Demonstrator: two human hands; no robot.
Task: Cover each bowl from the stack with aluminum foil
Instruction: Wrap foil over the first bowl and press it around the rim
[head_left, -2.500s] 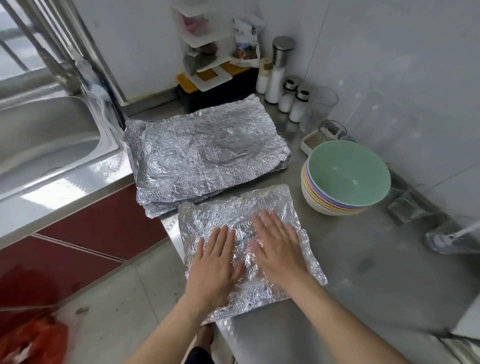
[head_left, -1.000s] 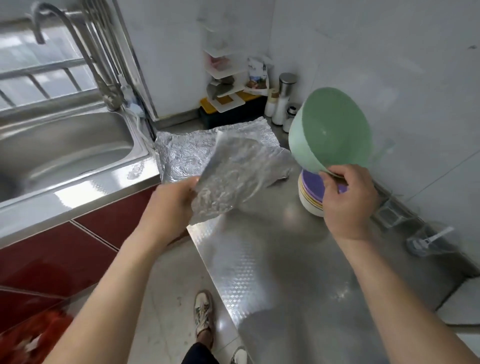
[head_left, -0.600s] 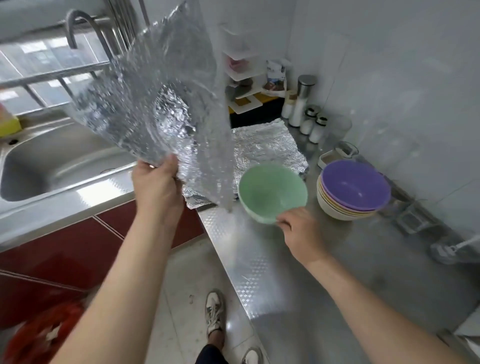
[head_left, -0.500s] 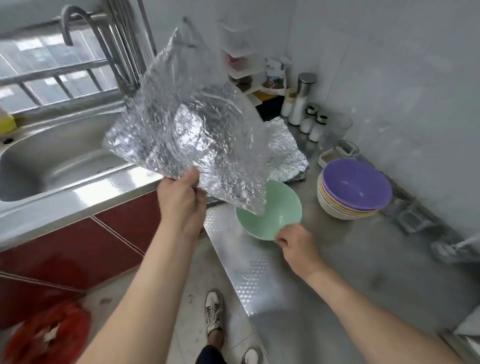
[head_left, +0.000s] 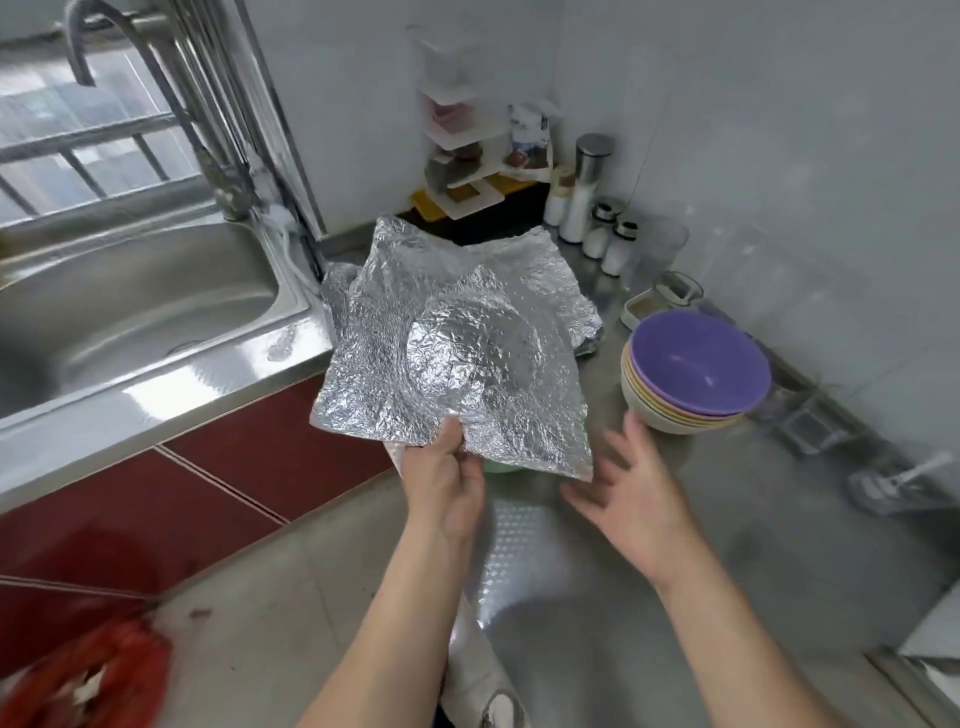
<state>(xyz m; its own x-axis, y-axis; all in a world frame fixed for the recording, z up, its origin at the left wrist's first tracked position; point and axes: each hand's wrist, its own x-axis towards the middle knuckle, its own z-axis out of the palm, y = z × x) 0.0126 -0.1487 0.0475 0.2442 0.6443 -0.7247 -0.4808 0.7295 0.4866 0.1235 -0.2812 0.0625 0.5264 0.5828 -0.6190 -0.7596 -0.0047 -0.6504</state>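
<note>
Looking down from the head camera: pinches the near edge of a crinkly foil sheet (head_left: 457, 353) with the left hand (head_left: 441, 483), thumb on top. Holds the sheet over a green bowl (head_left: 501, 466) on the counter (head_left: 675, 571), with only a thin green bit peeking out under the near edge. Cannot tell if the foil touches the rim yet. Shows a round dent in the middle of the sheet.

Spreads the fingers of the right hand (head_left: 628, 493) wide, holding nothing, just beside the near right corner of the sheet.

Judging how far along: looks like work on bowl 1 only, and not wrapped yet, with the foil edges sticking out flat and not folded down. Needs the sheet laid on the rim and pressed down all round.

Leaves a stack of bowls (head_left: 691, 379) to the right, purple one on top, none with foil on. Cannot count them well, maybe 4 or 5 rims. Has more foil (head_left: 563, 280) lying flat behind the held sheet, near the wall. Seems like most of the job left to do.
</note>
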